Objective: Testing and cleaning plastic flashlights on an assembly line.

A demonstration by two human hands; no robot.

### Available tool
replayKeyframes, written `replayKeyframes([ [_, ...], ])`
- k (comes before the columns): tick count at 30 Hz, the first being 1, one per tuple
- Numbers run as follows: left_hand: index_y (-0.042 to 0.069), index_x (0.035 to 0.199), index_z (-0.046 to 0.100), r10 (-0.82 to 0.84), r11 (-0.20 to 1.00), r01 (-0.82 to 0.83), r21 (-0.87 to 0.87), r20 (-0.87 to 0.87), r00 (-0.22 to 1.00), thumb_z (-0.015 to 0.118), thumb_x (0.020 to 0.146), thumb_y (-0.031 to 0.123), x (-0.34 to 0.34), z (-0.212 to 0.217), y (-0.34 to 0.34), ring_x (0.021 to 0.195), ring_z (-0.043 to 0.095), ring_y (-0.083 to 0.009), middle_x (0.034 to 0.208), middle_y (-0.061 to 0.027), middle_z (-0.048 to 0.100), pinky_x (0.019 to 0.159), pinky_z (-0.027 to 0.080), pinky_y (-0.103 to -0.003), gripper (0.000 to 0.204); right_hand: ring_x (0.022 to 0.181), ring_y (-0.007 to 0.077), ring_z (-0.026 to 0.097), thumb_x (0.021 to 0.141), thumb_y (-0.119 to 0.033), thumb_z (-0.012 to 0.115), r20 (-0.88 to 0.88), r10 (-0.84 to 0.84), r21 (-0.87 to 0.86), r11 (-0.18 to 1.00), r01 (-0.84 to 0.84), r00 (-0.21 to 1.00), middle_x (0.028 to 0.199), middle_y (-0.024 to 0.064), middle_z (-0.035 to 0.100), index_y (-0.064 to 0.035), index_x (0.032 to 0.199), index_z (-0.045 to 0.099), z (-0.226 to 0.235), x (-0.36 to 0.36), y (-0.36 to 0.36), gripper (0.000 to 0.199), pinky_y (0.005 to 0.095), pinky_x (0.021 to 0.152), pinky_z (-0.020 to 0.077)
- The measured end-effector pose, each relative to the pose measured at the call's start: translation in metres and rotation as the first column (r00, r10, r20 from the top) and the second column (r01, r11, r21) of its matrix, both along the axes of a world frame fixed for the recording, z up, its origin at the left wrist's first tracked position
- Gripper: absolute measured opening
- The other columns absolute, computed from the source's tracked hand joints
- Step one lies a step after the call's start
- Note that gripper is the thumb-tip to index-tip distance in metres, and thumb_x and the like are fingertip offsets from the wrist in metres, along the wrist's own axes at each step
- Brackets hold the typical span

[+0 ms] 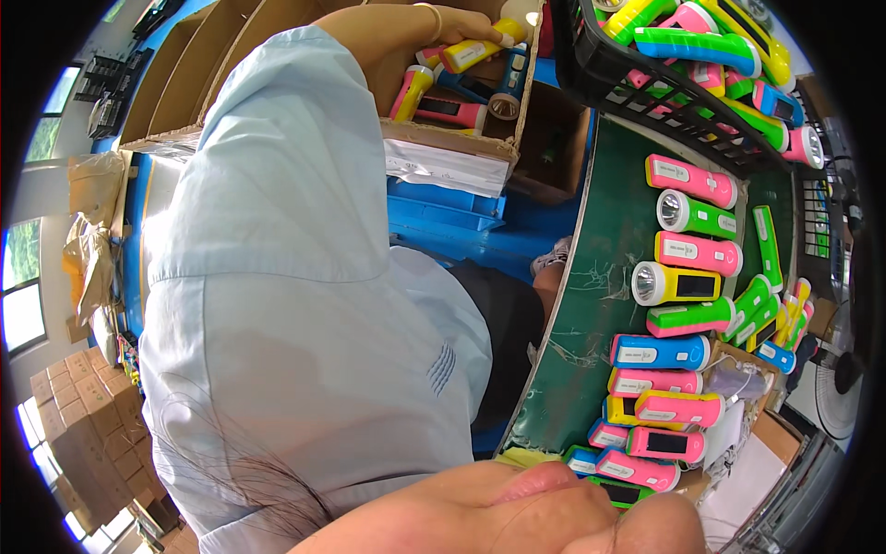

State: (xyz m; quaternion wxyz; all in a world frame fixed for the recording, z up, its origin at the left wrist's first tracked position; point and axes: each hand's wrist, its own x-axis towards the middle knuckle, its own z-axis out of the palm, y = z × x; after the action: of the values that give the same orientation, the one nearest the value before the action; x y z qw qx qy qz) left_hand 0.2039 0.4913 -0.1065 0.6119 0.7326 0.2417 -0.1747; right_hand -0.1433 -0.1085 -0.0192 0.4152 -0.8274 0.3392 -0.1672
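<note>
My left arm, in a light blue sleeve, reaches up the picture to an open cardboard box (452,143). There my left hand (461,26), a bangle at its wrist, is closed round a yellow flashlight (471,55) with a pink and white side. Under it in the box lie several more flashlights: a blue one (509,85) with its lens showing, a yellow and pink one (412,92), and a pink one (450,113) with a dark panel. My right hand is not in view.
On the green tabletop (581,305) lies a column of pink, green, blue and yellow flashlights (660,352). A black plastic basket (646,102) heaped with flashlights stands at the upper right. Stacked cartons (92,415) are at the left, and a fan (838,397) at the far right.
</note>
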Motion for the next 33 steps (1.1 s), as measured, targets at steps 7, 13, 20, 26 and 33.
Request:
replayKeyframes([
  [7,0.007,0.106,0.053,-0.15,0.877,0.21,0.432,-0.17,0.974,0.056,0.082,0.04,-0.031,0.031,-0.013,0.067,0.059,-0.017,0.085,-0.0078,0.06,0.06,0.048,-0.034,0.04,0.079,0.0182,0.054,0.089,-0.027,0.052,0.049,0.016,-0.086,0.996,-0.011,0.999,0.094,0.0125,0.059,0.0061,0.101,0.057,-0.023,-0.02,-0.025,0.035,0.0273,0.067,0.0449],
  [13,0.008,0.104,0.051,-0.103,0.942,0.111,0.317,-0.043,0.994,0.037,0.091,0.035,-0.06,0.063,-0.047,0.061,0.054,-0.0134,0.082,-0.0061,0.057,0.056,0.048,-0.03,0.033,0.054,0.0029,0.039,0.09,-0.022,0.052,0.127,-0.108,0.146,0.985,0.089,0.986,0.09,0.0043,0.061,0.0024,0.099,0.057,-0.021,-0.025,-0.017,0.026,0.0164,0.043,0.026],
  [20,0.007,0.108,0.049,-0.12,0.902,0.158,0.402,-0.118,0.986,0.042,0.091,0.039,-0.077,0.079,-0.069,0.063,0.055,-0.0132,0.086,-0.0071,0.057,0.061,0.049,-0.03,0.037,0.047,0.0029,0.03,0.089,-0.019,0.054,0.243,-0.084,0.254,0.967,0.02,0.966,0.08,0.0057,0.059,0.004,0.098,0.055,-0.034,-0.032,-0.031,0.024,0.0182,0.039,0.0218],
  [26,0.004,0.1,0.06,-0.22,-0.205,0.265,0.942,-0.308,0.926,0.066,0.075,0.035,-0.054,0.116,-0.047,0.079,0.062,-0.0242,0.091,-0.016,0.062,0.069,0.049,-0.037,0.041,0.044,0.0029,0.03,0.091,-0.018,0.05,0.21,-0.112,0.388,0.922,0.022,0.971,0.057,-0.0011,0.045,0.0029,0.098,0.054,-0.017,-0.019,-0.02,0.022,0.0178,0.039,0.02],
  [33,-0.002,0.095,0.058,-0.74,0.594,0.15,0.791,0.463,0.488,0.056,0.084,0.017,-0.011,0.246,-0.294,0.067,0.058,-0.0148,0.068,-0.01,0.059,0.059,0.045,-0.029,0.022,0.041,0.0025,0.029,0.091,-0.015,0.045,0.224,-0.217,0.423,0.9,0.106,0.95,0.054,-0.001,0.044,-0.0004,0.105,0.051,-0.013,-0.018,-0.02,0.021,0.0164,0.036,0.0173],
])
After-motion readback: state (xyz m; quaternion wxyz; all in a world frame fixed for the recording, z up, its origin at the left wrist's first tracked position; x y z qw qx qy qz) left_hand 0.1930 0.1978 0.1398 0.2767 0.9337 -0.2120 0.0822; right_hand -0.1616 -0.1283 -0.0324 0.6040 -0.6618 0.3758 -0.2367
